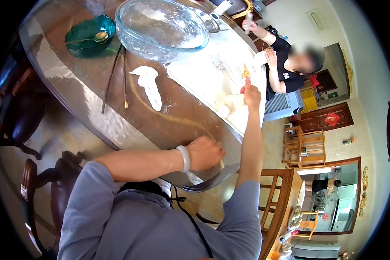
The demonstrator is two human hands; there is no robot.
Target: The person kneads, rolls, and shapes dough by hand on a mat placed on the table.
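My left hand [203, 154], with a pale bangle at the wrist, is a fist by the near table edge. A short end of a pale wooden stick [222, 164] pokes out of it; the rest is hidden in the fist. Over a white mat [199, 71], my right hand [252, 95] stretches its index finger toward an orange printed figure [245, 71]. A small reddish spot shows by its thumb, too unclear to name. Pale dough [232, 106] lies on the mat beside this hand.
A large glass bowl [162, 30] with white residue stands on the table [156, 130]. Nearby are a green glass dish [84, 47] with a spoon [100, 36], chopsticks [125, 78] and a crumpled white cloth or tissue [149, 86]. Another person [284, 65] works across the table, both hands raised.
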